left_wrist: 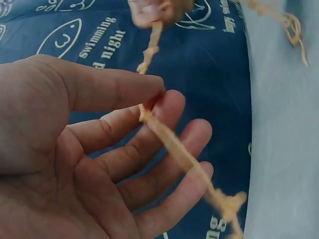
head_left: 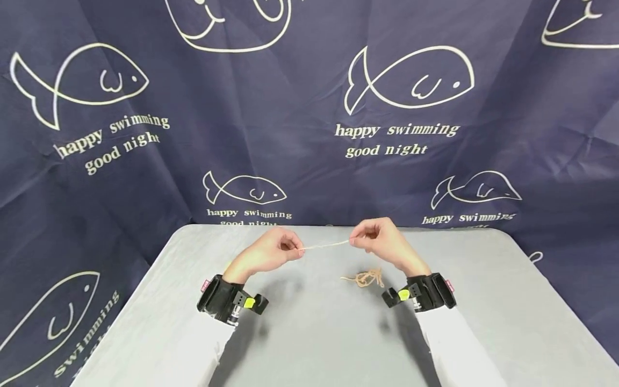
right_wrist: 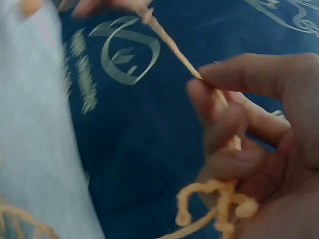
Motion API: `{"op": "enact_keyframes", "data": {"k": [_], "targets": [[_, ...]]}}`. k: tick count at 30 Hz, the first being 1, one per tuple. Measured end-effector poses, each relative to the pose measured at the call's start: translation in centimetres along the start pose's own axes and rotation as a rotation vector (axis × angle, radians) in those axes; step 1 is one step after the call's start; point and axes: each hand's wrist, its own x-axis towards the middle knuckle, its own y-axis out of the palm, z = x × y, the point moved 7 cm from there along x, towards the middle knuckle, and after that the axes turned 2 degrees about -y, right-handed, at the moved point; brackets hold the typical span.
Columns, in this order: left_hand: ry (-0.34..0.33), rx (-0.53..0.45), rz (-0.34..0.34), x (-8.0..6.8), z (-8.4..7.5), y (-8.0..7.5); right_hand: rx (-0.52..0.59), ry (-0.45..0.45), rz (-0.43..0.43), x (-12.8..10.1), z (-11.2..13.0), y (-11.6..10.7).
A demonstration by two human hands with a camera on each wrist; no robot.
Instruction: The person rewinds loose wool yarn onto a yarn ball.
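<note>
Left hand (head_left: 268,251) and right hand (head_left: 382,242) each pinched the tan string (head_left: 325,245), taut above grey table (head_left: 309,333); tangled rest (head_left: 366,278) lay below. Untangling stage, judged; next needs steady pulling

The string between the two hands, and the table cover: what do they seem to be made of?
The string looks like soft twisted fibre, perhaps cotton or jute: tan, matt, fuzzy, with small knots along it in the left wrist view. The left hand and right hand pinch it taut. The table cover seems a pale grey matt cloth or vinyl; which one is unclear.
</note>
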Motion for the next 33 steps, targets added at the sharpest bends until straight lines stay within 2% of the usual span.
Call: {"op": "enact_keyframes", "data": {"k": [1,4,9,12,14,16,18,20,23,28,33], "targets": [[-0.013,0.016,-0.001,-0.3,0.2,-0.3,-0.063,-0.008,0.033,-0.1,-0.3,0.2],[-0.048,0.101,-0.045,-1.3,0.9,-1.3,-0.159,-0.033,0.135,-0.3,-1.2,1.3],[-0.159,0.275,-0.200,-4.1,2.8,-4.3,-0.345,-0.027,0.247,-1.2,-2.0,2.7],[-0.219,0.332,-0.301,-5.8,4.4,-6.4,-0.511,-0.063,0.244,-1.3,-1.6,3.4],[-0.262,0.350,-0.369,-6.9,5.7,-7.7,-0.583,-0.090,0.219,-1.2,-1.0,4.1],[-0.319,0.362,-0.428,-7.8,7.2,-8.8,-0.598,-0.105,0.201,-0.8,-0.4,5.4],[-0.382,0.371,-0.457,-8.6,8.8,-9.6,-0.580,-0.118,0.197,-0.3,0.1,7.1],[-0.438,0.375,-0.457,-9.0,10.2,-10.2,-0.548,-0.121,0.200,0.6,0.5,9.1],[-0.505,0.372,-0.419,-9.1,11.9,-10.6,-0.503,-0.145,0.224,2.3,1.0,12.5],[-0.562,0.328,-0.375,-8.7,13.8,-10.6,-0.431,-0.125,0.268,5.5,1.0,17.5],[-0.603,0.321,-0.343,-8.0,15.0,-10.2,-0.496,-0.066,0.245,8.0,0.1,20.2]]}}
